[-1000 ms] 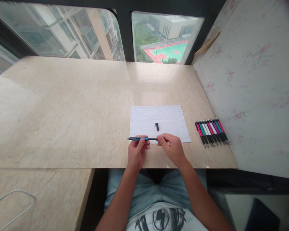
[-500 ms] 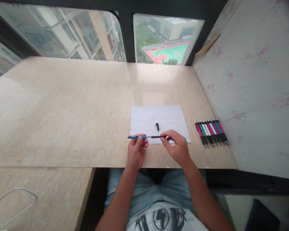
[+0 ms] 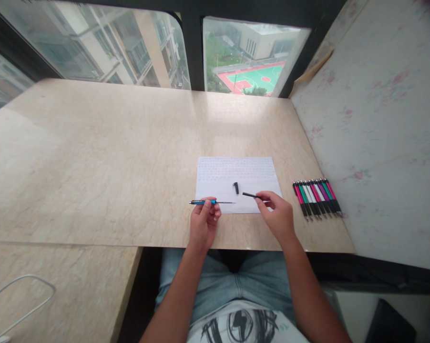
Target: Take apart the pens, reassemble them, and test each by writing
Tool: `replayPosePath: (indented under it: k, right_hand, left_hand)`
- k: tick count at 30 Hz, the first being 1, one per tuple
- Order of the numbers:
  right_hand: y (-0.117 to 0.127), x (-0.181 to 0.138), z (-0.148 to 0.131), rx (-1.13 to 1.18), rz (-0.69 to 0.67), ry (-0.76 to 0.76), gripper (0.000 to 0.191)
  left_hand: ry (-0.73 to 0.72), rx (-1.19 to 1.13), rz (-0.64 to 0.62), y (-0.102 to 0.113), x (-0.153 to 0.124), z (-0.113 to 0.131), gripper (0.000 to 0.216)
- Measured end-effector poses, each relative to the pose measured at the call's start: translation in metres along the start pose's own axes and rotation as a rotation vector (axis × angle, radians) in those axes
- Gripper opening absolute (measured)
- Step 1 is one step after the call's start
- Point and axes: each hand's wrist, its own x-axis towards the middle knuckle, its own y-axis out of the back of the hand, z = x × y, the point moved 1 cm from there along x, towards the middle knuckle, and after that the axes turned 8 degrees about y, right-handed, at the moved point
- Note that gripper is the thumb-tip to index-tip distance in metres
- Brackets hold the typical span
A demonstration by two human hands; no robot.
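Note:
Between thumb and fingers, my left hand [image 3: 204,216] grips a blue pen barrel [image 3: 197,202] with a black and silver end pointing left. A thin refill [image 3: 226,203] sticks out of its right end, bare. My right hand [image 3: 276,214] is closed on a slim black pen grip section [image 3: 250,195], apart from the refill. Under both hands lies a white sheet of paper [image 3: 215,186] with rows of faint writing across its upper part. On the sheet rests a small black pen part [image 3: 236,188], which looks like a cap with a clip.
Several pens with pink, green, white and purple barrels [image 3: 317,197] lie in a row at the right, near the patterned wall [image 3: 375,157]. A pale cable [image 3: 29,276] loops over the lower surface at the left. Windows [image 3: 250,57] stand behind the marbled table [image 3: 111,166].
The black grip section has come off the refill, moving right and slightly up in my right hand. The refill now shows bare to its tip. My left hand has barely moved.

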Motion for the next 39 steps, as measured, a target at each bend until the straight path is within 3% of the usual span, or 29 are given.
replayPosePath:
  k: [6, 10, 15, 18, 22, 26, 32, 39]
  right_hand:
    - [-0.029, 0.013, 0.013, -0.251, 0.05, 0.039, 0.021]
    - [-0.042, 0.018, 0.005, -0.257, 0.004, 0.067, 0.024]
    - [-0.038, 0.008, -0.007, 0.019, -0.071, -0.046, 0.034]
    - [-0.034, 0.001, -0.018, 0.268, -0.198, -0.101, 0.038]
    - [-0.032, -0.001, -0.033, 0.311, -0.299, -0.05, 0.032]
    - [-0.028, 0.001, -0.036, 0.24, -0.274, -0.001, 0.023]
    - [-0.024, 0.0, -0.028, 0.205, -0.278, 0.065, 0.016]
    - [-0.015, -0.001, -0.012, 0.109, -0.152, -0.019, 0.015]
  left_hand:
    - [-0.001, 0.022, -0.005, -0.001, -0.001, 0.0, 0.024]
    - [0.009, 0.028, 0.006, 0.0, -0.001, 0.0, 0.025]
    - [0.003, 0.073, 0.003, -0.002, -0.002, 0.0, 0.025]
    - [-0.009, 0.1, -0.016, -0.003, -0.003, -0.001, 0.023]
    - [-0.033, 0.162, -0.036, -0.002, -0.002, -0.004, 0.021]
    - [-0.067, 0.238, -0.068, -0.002, -0.002, -0.006, 0.019]
    - [-0.006, 0.243, -0.107, -0.004, -0.002, -0.004, 0.019]
    - [-0.035, 0.167, -0.042, -0.003, 0.001, -0.004, 0.02]
